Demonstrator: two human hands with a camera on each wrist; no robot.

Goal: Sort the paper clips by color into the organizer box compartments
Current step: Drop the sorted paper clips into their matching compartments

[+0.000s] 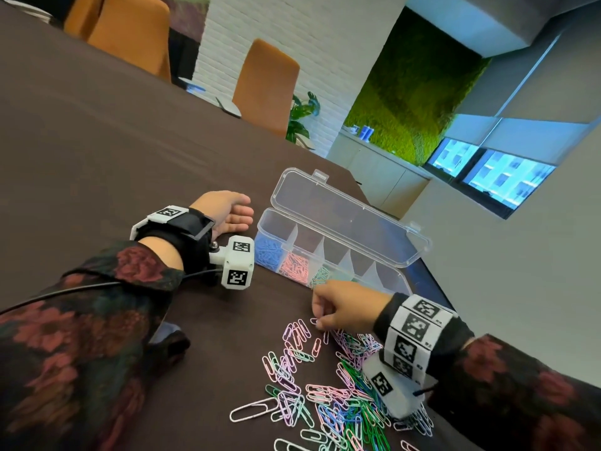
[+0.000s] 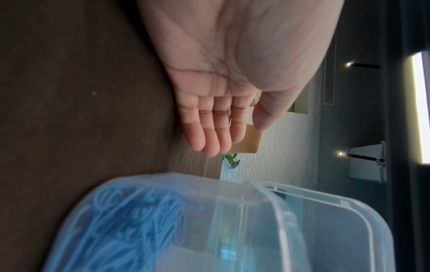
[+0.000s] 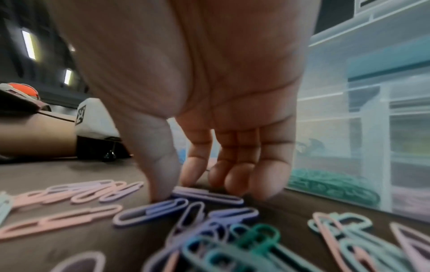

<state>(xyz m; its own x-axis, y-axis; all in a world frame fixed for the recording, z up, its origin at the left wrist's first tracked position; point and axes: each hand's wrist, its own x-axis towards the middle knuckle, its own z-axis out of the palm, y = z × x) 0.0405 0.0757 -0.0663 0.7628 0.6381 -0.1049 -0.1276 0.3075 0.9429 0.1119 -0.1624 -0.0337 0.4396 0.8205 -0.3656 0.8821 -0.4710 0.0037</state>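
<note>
Mid-sort, at the pick-up step: right hand (image 3: pixel 186 114) down at the far edge of the loose clips (image 1: pixel 328 382) on the table (image 1: pixel 97 151), thumb and fingers (image 3: pixel 197 160) closing onto a purple clip (image 3: pixel 207 197) lying flat, touching it but seemingly not yet lifting. Left hand (image 1: pixel 227 211) idle beside the box (image 1: pixel 403 255), palm showing, fingers straight and together, holding nothing. Blue, pink and green already in the first three compartments, so next likely a firm pinch, a lift, and a drop into an empty compartment past the green.
</note>
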